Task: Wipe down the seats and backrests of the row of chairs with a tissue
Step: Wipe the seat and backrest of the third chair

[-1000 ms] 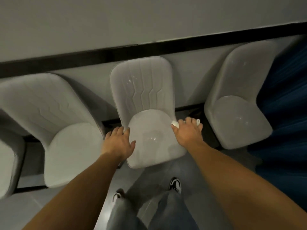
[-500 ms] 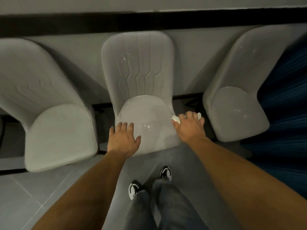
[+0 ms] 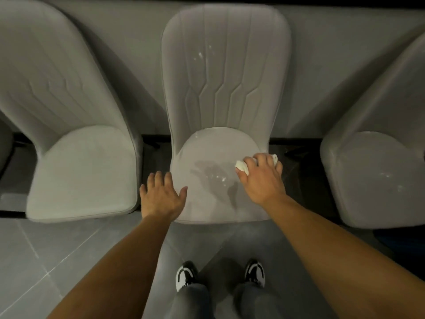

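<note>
Three grey upholstered chairs stand in a row against the wall. The middle chair (image 3: 220, 88) is straight ahead; its seat shows a darker damp patch and small white specks, and more specks dot its backrest. My right hand (image 3: 262, 178) presses a crumpled white tissue (image 3: 241, 166) onto the right side of that seat, with bits of tissue showing at both ends of the fist. My left hand (image 3: 162, 196) lies flat, fingers spread, on the seat's front left edge and holds nothing.
The left chair (image 3: 76, 162) and the right chair (image 3: 377, 171) flank the middle one with narrow gaps. Grey floor tiles (image 3: 46, 261) lie in front. My two black-and-white shoes (image 3: 186, 275) stand just before the middle chair.
The view has tilted down and closer to the middle chair. My right hand with the tissue has shifted from the seat's right rim inward onto the seat. My left hand stays on the front left edge.
</note>
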A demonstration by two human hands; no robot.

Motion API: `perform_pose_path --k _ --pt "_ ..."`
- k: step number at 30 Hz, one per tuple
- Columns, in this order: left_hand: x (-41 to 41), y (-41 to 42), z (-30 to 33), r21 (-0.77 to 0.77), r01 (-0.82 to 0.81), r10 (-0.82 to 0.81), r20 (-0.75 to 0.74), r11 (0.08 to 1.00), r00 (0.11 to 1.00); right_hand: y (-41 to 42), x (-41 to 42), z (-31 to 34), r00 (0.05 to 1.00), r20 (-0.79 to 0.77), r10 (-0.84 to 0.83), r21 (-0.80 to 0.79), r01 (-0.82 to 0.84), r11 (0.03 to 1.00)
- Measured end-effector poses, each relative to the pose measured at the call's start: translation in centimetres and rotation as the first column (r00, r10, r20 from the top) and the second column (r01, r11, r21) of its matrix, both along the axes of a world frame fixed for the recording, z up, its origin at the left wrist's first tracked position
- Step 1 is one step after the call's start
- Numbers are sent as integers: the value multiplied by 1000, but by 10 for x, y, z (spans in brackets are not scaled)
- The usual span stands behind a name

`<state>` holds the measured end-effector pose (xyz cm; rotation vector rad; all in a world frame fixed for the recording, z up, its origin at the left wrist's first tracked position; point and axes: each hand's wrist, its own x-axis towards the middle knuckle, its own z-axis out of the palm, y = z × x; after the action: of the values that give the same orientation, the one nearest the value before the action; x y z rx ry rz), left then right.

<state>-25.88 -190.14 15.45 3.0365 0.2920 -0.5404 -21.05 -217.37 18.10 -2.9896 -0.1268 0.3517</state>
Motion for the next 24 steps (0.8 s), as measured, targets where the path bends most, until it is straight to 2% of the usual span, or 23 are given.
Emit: perform_pose_path --k 2,6,10,13,16,19,24 --pt "10 -4 -32 -25 -53 54 32 998 998 5 12 -33 997 43 58 22 -59 998" --pt "25 0 -94 37 32 -35 72 999 997 20 19 -106 993 69 99 80 -105 991" --pt "54 16 -143 -29 -177 180 164 984 970 34 4 -187 987 -38 154 78 -151 986" --pt "81 21 -180 -30 -169 171 222 985 960 38 6 -243 981 -103 162 44 -158 986" --pt "103 18 -215 -57 -111 122 271 992 955 50 20 -279 987 -28 157 5 -157 988" --pt "121 15 -248 -77 -129 146 284 989 948 68 52 -297 989 83 121 29 -124 992" --pt "143 10 -281 -372 -192 335 371 908 866 86 125 -311 981 182 62 74 -77 994"
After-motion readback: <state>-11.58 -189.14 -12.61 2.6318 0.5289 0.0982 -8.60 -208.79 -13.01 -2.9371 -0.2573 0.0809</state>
